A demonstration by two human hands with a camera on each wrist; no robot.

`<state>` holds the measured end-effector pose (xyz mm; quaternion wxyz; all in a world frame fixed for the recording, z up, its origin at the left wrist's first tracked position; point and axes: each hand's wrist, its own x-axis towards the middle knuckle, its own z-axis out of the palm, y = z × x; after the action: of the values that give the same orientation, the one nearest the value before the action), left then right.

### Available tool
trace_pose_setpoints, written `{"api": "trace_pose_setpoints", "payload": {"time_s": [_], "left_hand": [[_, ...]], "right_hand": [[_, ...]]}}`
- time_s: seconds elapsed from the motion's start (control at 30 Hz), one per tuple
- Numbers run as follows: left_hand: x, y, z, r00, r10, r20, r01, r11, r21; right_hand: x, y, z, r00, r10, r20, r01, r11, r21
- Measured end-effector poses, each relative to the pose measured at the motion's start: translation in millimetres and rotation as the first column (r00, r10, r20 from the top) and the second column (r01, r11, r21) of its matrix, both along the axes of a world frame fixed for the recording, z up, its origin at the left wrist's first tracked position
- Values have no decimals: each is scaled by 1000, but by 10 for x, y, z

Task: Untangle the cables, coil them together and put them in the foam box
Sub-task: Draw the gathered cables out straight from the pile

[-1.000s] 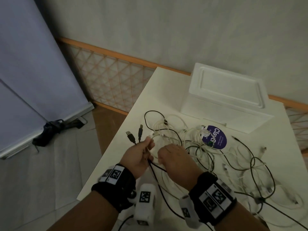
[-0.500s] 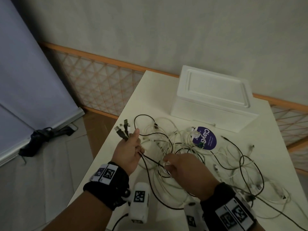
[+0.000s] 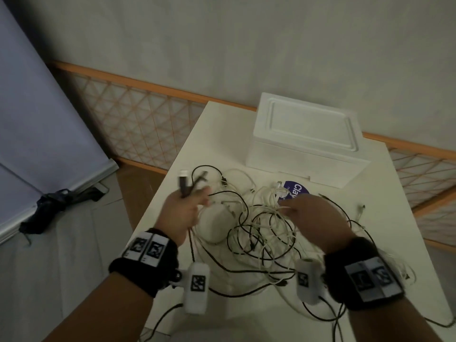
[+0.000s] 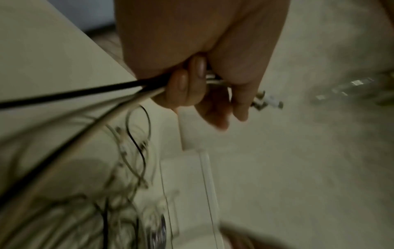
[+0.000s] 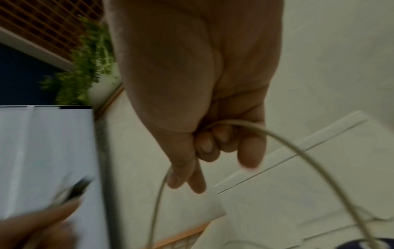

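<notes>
**Both hands in the cable tangle**

The left hand (image 3: 183, 213) is curled round a bundle of cable ends (image 3: 186, 183), black and white, whose plugs stick up past the fingers (image 4: 183, 84). The right hand (image 3: 313, 218) pinches a white cable (image 5: 298, 150), apparently looped over the curled fingers; blur hides the exact grip. The tangled cables (image 3: 259, 225) lie mid-table (image 3: 370, 206) between the hands. The foam box (image 3: 308, 139), lid on, sits at twelve o'clock from the tangle, with a purple sticker (image 3: 296, 190) just before it.
</notes>
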<state>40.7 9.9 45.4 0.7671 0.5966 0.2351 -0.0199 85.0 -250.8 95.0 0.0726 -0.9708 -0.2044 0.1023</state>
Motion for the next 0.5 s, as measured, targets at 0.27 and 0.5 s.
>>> {"api": "trace_pose_setpoints", "payload": {"time_s": [0.27,0.5], "left_hand": [[-4,-567,188,837,-547,-32,480,703,525],[78,34,-126,987,-32,-156,80,947,310]], "right_hand": [[-132,413,33,993,114,-31,-115,993,-7],[-68,-421,250,962,-271,-25,264,906,331]]}}
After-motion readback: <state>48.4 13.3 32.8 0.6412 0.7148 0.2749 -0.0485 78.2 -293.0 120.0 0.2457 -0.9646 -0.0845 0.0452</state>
